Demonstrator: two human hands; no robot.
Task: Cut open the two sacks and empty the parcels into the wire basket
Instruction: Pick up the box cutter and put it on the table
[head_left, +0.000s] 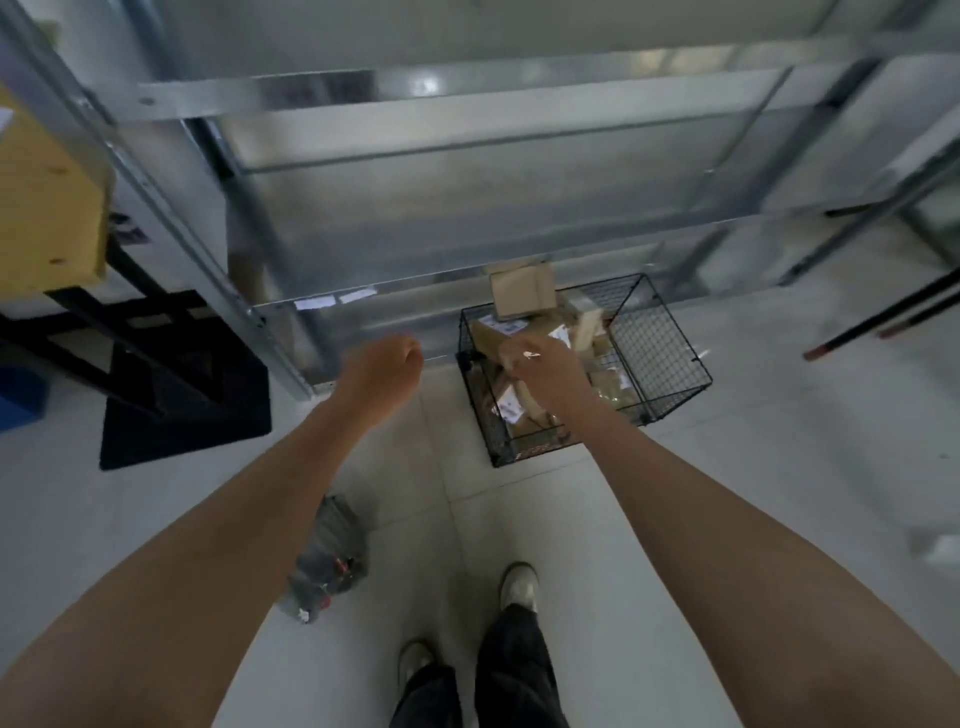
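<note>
The black wire basket (670, 358) stands on the floor in front of the metal shelving, holding several brown parcels (608, 384) with white labels. A cardboard box (522, 291) sits tilted at the basket's far rim. My right hand (548, 371), a ring on one finger, hovers over the basket's left half with its fingers drooping down; nothing shows in it. My left hand (387, 364) is held out to the left of the basket, its fingers folded loosely under and nothing visible in them. A crumpled grey sack (327, 561) lies on the floor by my left forearm.
Galvanised metal shelving (415, 208) fills the space ahead. A black mat and black frame (182, 395) lie at the left, with a yellow board (47, 197) above. Dark poles (883, 317) lean at the right. My feet (517, 584) stand on pale tiles below the basket.
</note>
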